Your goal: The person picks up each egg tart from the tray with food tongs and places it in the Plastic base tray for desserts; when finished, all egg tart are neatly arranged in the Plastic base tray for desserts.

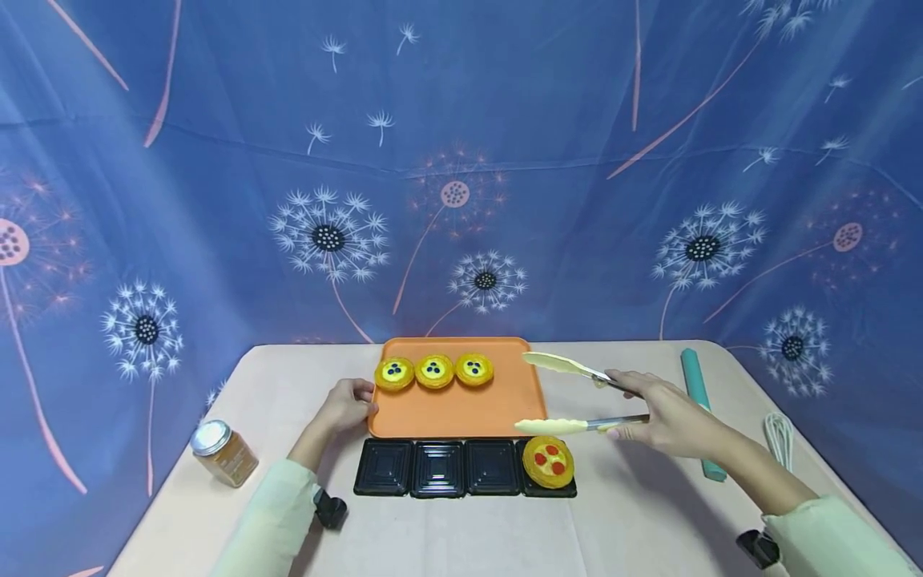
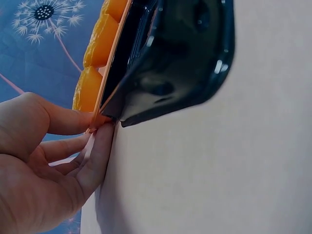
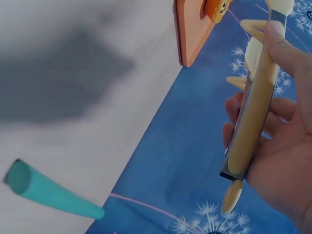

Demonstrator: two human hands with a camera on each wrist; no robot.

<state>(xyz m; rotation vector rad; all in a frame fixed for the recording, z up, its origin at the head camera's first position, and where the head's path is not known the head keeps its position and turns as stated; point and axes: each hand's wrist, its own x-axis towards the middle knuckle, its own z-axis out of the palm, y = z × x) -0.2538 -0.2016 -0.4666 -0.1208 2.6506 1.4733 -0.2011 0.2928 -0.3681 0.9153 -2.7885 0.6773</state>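
My left hand (image 1: pixel 349 405) grips the left edge of an orange tray (image 1: pixel 447 413), thumb and fingers pinching its rim in the left wrist view. Three tarts with blue dots stand in a row along the tray's back left: one at the left (image 1: pixel 394 373), one in the middle (image 1: pixel 435 372), one at the right (image 1: pixel 474 369). In my right hand (image 1: pixel 667 413) is a pair of tongs (image 1: pixel 613 421), spread wide with nothing between the cream tips, over the tray's right side. A tart with red dots (image 1: pixel 548 462) sits in the rightmost compartment of a black plastic container (image 1: pixel 437 469); the other compartments hold nothing.
A jar with a silver lid (image 1: pixel 223 453) stands at the left. Toward the right lie a teal roll (image 1: pixel 696 385) and a bundled white cord (image 1: pixel 779 439). A blue dandelion-print cloth (image 1: pixel 577 264) hangs behind and beside the table (image 1: pixel 490 533).
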